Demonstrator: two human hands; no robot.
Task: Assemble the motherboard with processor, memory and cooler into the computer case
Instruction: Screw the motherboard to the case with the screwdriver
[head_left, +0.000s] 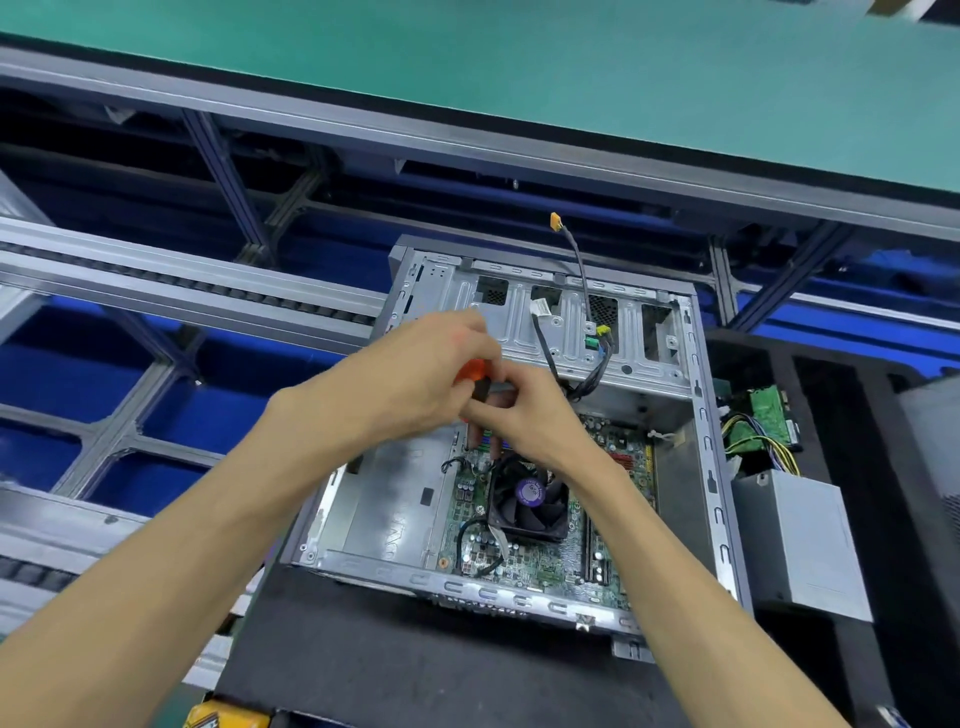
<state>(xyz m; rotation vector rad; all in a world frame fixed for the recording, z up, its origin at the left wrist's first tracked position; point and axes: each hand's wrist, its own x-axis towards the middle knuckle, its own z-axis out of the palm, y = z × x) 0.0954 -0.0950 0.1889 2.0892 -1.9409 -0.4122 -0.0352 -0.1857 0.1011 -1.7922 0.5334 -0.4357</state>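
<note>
Head view: one open computer case (519, 441) lies on its side at centre frame, on a black mat (415, 649). Inside it, toward the lower centre, sits one green motherboard (519, 561), and on the board one black cooler (527, 501) with a single fan and a purple hub label. Two dark memory slots (597, 545) run along the board's right side, toward the lower right of the case; whether they hold modules is too small to tell.

Two bare hands meet above the case, just left of frame centre. The left hand (415, 379) comes in from the lower left with fingers curled round one screwdriver (475, 379), of which an orange handle and a dark collar show. The right hand (524, 415) comes in from the lower right, fingers bent, its fingertips pinching at the screwdriver's metal shaft; what else it may hold is hidden.

One bundle of dark cables (582, 332) rises from the case's upper wall, with one orange connector (555, 221) at its free end near upper centre, and green and yellow plugs lower down.

At right of the frame, outside the case, sit one grey power supply (800, 545) and above it one green circuit board (769, 421) with yellow and black wires.

A green-topped bench (519, 67) crosses the top of the frame.
</note>
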